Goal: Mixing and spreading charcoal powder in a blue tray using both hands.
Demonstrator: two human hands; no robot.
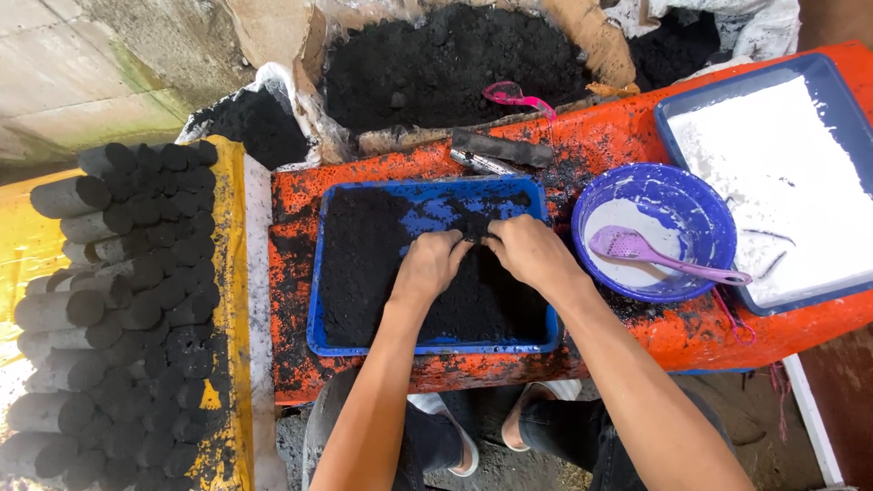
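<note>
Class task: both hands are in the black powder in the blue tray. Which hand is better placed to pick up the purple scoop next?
Probably the right hand: the scoop lies in the blue bowl just right of the tray. The left hand would have to cross over it.

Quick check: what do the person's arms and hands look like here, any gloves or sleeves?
Both forearms are bare up to the frame edge: no sleeves show. The left hand and right hand wear no gloves, and no watch, ring or band is visible. Black powder smudges the fingers. Below the table edge, dark trousers and light footwear show.
</note>
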